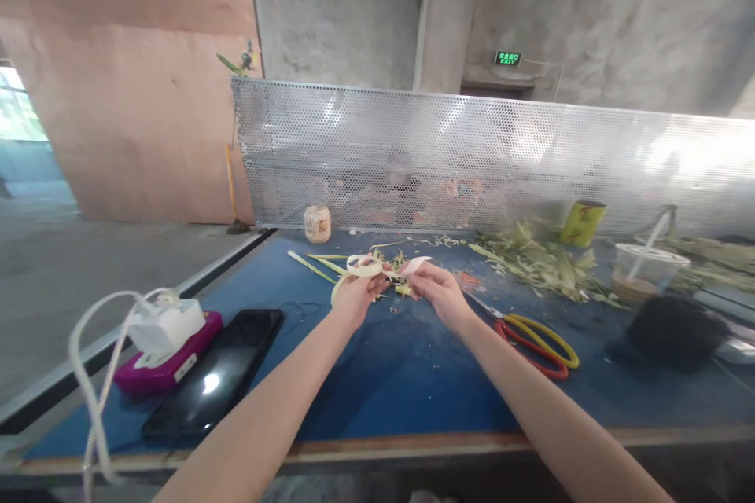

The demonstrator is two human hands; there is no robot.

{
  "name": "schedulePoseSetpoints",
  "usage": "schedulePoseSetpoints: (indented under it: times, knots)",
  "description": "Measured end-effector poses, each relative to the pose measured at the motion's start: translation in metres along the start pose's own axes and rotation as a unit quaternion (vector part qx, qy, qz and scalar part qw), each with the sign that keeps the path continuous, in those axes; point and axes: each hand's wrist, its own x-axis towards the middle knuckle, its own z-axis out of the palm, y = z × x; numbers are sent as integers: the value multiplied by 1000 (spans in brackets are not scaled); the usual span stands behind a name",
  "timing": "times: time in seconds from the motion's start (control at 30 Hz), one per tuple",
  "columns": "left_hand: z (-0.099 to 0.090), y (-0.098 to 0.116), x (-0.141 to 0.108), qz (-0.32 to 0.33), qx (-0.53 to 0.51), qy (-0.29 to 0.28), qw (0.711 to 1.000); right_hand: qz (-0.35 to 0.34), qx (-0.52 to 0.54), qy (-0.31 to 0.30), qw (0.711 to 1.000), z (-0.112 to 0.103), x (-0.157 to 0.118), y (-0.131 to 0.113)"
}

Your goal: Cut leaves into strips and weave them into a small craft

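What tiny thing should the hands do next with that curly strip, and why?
Perhaps the right hand should gently draw the strip outward while the left hand grips it: the fingers of both hands seem to pinch it, and it curls in a loop above the left hand.

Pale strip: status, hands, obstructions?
Left hand, right hand: both pinching pale strip. Strip looped above left hand. Plant scraps around hands; scissors beside right hand.

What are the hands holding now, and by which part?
A thin, pale, curled strip, apparently plant material: the left hand grips it beside its loop, the right hand near its whitish end.
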Motion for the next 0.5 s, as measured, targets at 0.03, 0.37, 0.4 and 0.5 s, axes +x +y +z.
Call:
schedulePoseSetpoints:
  times: [0.03, 0.37, 0.4, 0.5]
  knots:
    - [0, 0, 0, 1, -2, 0, 1000, -26, -25, -38, 999, 0, -1, -2]
    - [2, -3, -2, 34, 27, -25, 999, -121, -355, -108, 921, 3, -6, -2]
    - [2, -3, -4, 39, 40, -31, 998, -119, -361, -90, 921, 3, -6, -2]
    - [2, -2, -9, 42, 83, -57, 994, -90, -334, -35, 938, 4, -6, -2]
